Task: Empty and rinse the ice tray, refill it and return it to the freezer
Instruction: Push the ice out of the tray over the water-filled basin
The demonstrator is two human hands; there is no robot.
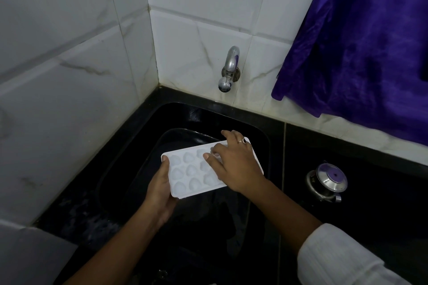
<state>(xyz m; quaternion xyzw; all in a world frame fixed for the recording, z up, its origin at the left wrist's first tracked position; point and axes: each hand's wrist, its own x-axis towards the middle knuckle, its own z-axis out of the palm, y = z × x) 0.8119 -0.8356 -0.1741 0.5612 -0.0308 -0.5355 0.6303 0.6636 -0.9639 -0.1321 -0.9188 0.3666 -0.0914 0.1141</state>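
Your L hand (159,192) grips the tray (185,176) by its left end, thumb on the rim, palm under. Your R hand (234,164) lies over the tray's right half, fingers bent onto the cups; can't tell if it grips or just presses. Tray's held abt level over the sink (180,113), below the tap (228,71). Steel pot (327,181) sits on the counter (382,180) at right, well apart; purple cloth (361,41) hangs above.

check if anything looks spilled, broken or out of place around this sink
Nothing stands out. The white ice tray looks intact, held over the black sink by the left hand, with the right hand resting on top. No water shows at the tap.
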